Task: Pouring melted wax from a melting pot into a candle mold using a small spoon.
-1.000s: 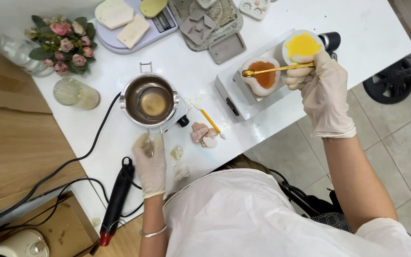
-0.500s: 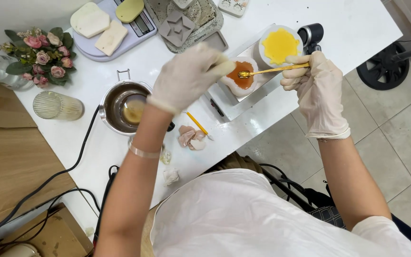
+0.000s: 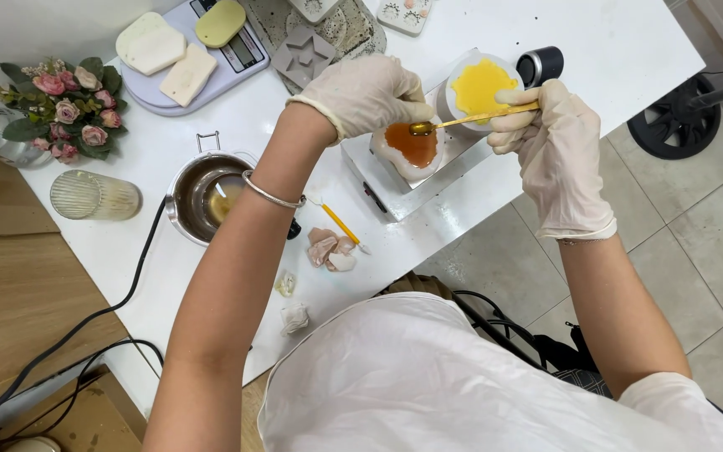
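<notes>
The left hand has left the pot and now seems to pinch the spoon bowl over the amber dish; the right hand grips its handle.

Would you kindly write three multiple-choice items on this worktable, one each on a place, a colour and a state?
1. Where is the bowl of the gold spoon?
A. over the amber-filled mould
B. inside the metal pot
C. on the kitchen scale

2. What colour fills the round container?
A. blue
B. yellow
C. black

3. How is the right hand engaged?
A. resting flat on the table
B. gripping the pot's handle
C. pinching the spoon's handle

Answers: 1 A, the spoon's bowl sits above the amber liquid, by the left hand; 2 B, its contents are bright yellow; 3 C, the gloved fingers close round the handle's end.
</notes>
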